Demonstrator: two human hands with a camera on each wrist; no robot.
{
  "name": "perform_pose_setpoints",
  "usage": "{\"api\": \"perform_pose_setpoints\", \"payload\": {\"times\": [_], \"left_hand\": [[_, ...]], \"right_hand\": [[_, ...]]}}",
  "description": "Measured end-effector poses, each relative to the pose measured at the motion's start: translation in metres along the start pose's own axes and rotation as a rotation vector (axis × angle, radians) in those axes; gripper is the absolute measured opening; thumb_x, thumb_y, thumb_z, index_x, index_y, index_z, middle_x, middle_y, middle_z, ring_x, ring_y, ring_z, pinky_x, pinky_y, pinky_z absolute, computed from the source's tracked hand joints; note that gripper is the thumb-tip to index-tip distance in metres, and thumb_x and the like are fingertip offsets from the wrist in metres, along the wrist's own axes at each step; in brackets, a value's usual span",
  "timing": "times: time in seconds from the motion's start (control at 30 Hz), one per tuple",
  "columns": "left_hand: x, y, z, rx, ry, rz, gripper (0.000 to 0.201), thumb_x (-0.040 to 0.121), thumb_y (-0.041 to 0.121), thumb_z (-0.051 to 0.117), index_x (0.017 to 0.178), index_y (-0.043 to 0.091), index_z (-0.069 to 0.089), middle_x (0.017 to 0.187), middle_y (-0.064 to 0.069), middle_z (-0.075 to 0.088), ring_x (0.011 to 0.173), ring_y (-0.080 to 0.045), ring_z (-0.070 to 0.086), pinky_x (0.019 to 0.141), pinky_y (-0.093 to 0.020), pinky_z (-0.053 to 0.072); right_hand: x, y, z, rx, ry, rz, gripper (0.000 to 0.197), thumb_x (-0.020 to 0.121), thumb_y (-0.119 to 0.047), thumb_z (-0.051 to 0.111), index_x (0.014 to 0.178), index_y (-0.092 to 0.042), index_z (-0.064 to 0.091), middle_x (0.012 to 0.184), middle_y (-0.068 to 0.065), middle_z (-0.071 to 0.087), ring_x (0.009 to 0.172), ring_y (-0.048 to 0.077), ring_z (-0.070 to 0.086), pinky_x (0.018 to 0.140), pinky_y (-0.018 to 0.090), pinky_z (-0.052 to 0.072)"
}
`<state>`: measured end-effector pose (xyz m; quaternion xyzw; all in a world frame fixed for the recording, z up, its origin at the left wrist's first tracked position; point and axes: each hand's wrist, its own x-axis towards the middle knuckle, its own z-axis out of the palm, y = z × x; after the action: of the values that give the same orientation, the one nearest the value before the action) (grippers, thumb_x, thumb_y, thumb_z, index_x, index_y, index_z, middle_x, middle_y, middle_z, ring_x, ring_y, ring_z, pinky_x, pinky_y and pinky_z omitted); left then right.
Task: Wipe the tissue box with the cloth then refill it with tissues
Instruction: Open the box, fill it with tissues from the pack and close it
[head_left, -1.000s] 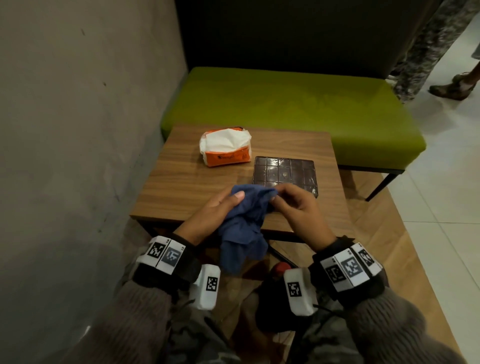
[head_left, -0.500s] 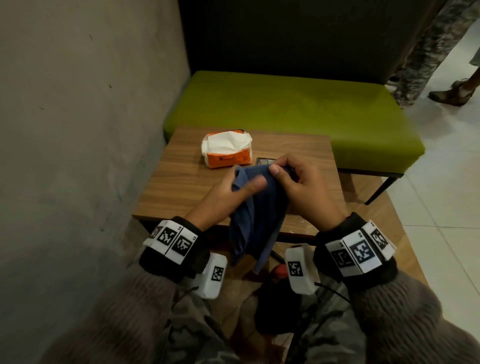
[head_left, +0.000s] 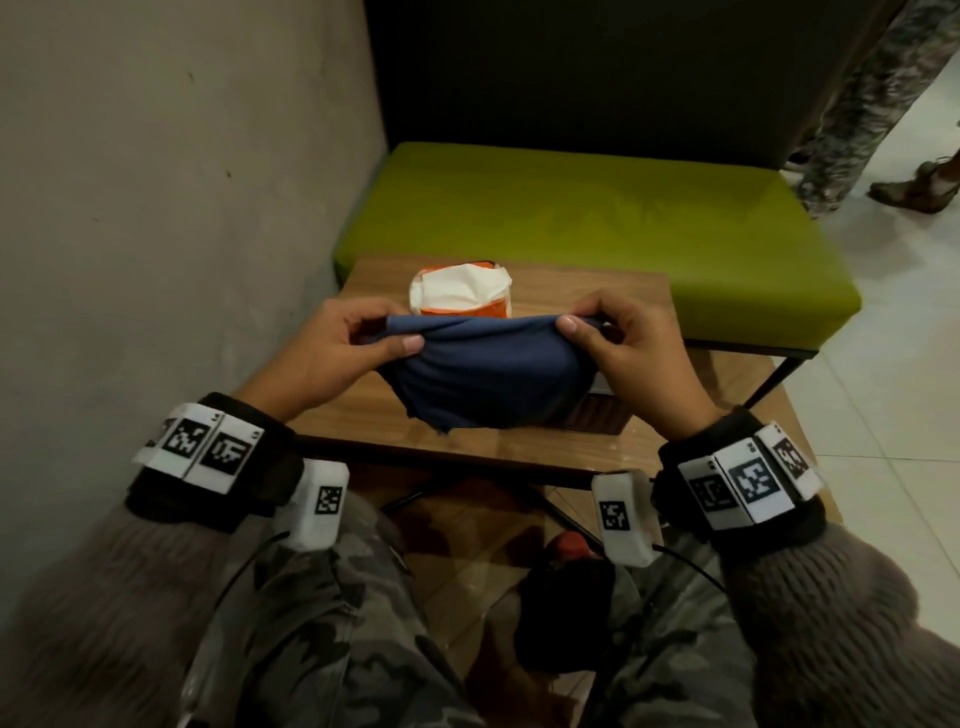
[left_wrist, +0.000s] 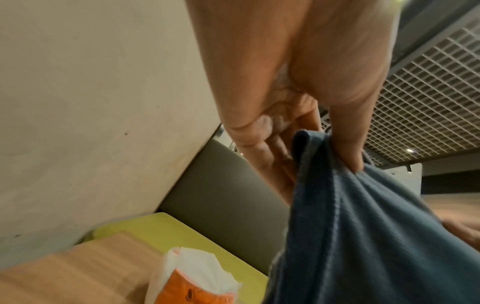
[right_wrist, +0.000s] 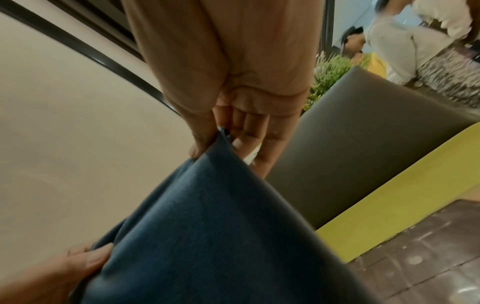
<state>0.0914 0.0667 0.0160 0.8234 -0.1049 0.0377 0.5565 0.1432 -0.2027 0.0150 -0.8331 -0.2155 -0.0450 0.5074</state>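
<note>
A dark blue cloth (head_left: 488, 374) hangs stretched between my two hands above the small wooden table (head_left: 358, 421). My left hand (head_left: 363, 338) pinches its left top corner, and the left wrist view shows thumb and fingers gripping the cloth (left_wrist: 363, 226). My right hand (head_left: 597, 332) pinches the right corner of the cloth (right_wrist: 221, 226). Behind the cloth, an orange tissue pack (head_left: 460, 288) with white tissues on top lies at the table's far side. The dark tiled tissue box (head_left: 597, 415) lies flat on the table, mostly hidden by the cloth; the right wrist view shows its tiled surface (right_wrist: 420, 257).
A green bench seat (head_left: 597, 218) with a dark backrest stands behind the table. A plain wall (head_left: 156, 208) closes off the left side. At the far right, a person's legs (head_left: 852, 104) stand on the tiled floor.
My hands have lifted the bunched cloth and drawn apart, spreading it wide between them. The cloth now covers most of the tiled box from view.
</note>
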Motion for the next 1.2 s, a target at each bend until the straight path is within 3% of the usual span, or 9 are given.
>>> {"api": "perform_pose_setpoints", "payload": {"times": [0.23,0.4,0.5,0.7,0.8,0.9,1.03,1.1,1.2], "left_hand": [[0.012,-0.033,-0.052,0.113,0.045,-0.18,0.008,0.083,0.004,0.065,0.089,0.009,0.065,0.077,-0.005,0.066,0.077,-0.014,0.06,0.061,-0.024,0.051],[0.028,-0.047,-0.084,0.268,0.195,-0.092,0.039,0.079,0.005,0.071,0.07,0.043,0.067,0.065,0.022,0.065,0.064,0.003,0.057,0.064,-0.016,0.047],[0.028,-0.054,-0.087,0.34,0.239,-0.039,0.036,0.078,0.006,0.072,0.073,0.04,0.062,0.07,0.026,0.065,0.07,0.006,0.059,0.067,-0.014,0.045],[0.0,-0.106,-0.074,0.439,0.067,-0.104,0.018,0.071,0.025,0.067,0.086,0.014,0.068,0.072,0.031,0.063,0.075,0.014,0.057,0.07,-0.011,0.043],[-0.021,-0.134,-0.067,0.474,-0.146,-0.239,0.024,0.068,0.016,0.073,0.072,0.038,0.066,0.068,0.036,0.061,0.071,0.015,0.056,0.064,-0.01,0.041],[-0.028,-0.15,-0.063,0.433,-0.231,-0.351,0.044,0.069,0.003,0.078,0.064,0.043,0.062,0.065,0.014,0.065,0.068,0.004,0.059,0.065,-0.018,0.044],[0.0,-0.148,-0.056,0.469,-0.03,-0.315,0.011,0.074,0.015,0.07,0.082,0.022,0.066,0.079,-0.009,0.066,0.075,-0.015,0.063,0.069,-0.03,0.045],[0.017,-0.15,-0.051,0.582,0.087,-0.298,0.028,0.076,0.016,0.07,0.103,0.009,0.065,0.101,-0.016,0.065,0.096,-0.03,0.061,0.08,-0.036,0.046],[0.026,-0.148,-0.034,0.727,0.067,-0.379,0.057,0.076,0.018,0.072,0.128,0.015,0.05,0.126,-0.014,0.051,0.119,-0.034,0.045,0.098,-0.047,0.04]], "right_hand": [[0.043,0.013,0.058,0.034,-0.085,0.115,0.03,0.082,-0.016,0.076,0.066,-0.029,0.054,0.063,-0.009,0.054,0.057,0.008,0.047,0.057,0.027,0.038],[0.066,0.013,0.086,0.042,0.013,0.071,0.027,0.079,-0.014,0.075,0.07,-0.03,0.055,0.067,-0.005,0.059,0.064,0.019,0.057,0.062,0.037,0.047],[0.068,0.014,0.093,-0.06,0.033,-0.013,0.015,0.08,-0.011,0.072,0.081,-0.021,0.06,0.079,0.0,0.065,0.073,0.022,0.062,0.066,0.034,0.049],[0.04,0.041,0.109,-0.31,-0.3,-0.038,0.015,0.077,-0.005,0.075,0.088,-0.014,0.069,0.09,0.001,0.07,0.08,0.019,0.064,0.075,0.04,0.053],[0.024,0.05,0.119,-0.418,-0.582,0.03,0.014,0.079,-0.017,0.075,0.091,-0.019,0.069,0.094,-0.003,0.07,0.088,0.018,0.065,0.079,0.041,0.052],[0.022,0.055,0.126,-0.458,-0.762,0.119,0.014,0.084,-0.023,0.072,0.096,-0.019,0.067,0.099,-0.002,0.068,0.092,0.016,0.063,0.081,0.037,0.051],[0.041,0.064,0.136,-0.424,-0.472,0.169,0.01,0.084,-0.013,0.067,0.093,-0.017,0.065,0.094,0.0,0.069,0.088,0.022,0.064,0.079,0.039,0.051],[0.05,0.065,0.14,-0.392,-0.33,0.209,0.019,0.085,-0.006,0.062,0.103,-0.013,0.064,0.102,0.006,0.068,0.09,0.027,0.065,0.079,0.039,0.051],[0.049,0.063,0.143,-0.357,-0.295,0.232,0.041,0.086,-0.005,0.061,0.126,-0.011,0.053,0.127,0.01,0.055,0.091,0.028,0.064,0.084,0.041,0.051]]}}
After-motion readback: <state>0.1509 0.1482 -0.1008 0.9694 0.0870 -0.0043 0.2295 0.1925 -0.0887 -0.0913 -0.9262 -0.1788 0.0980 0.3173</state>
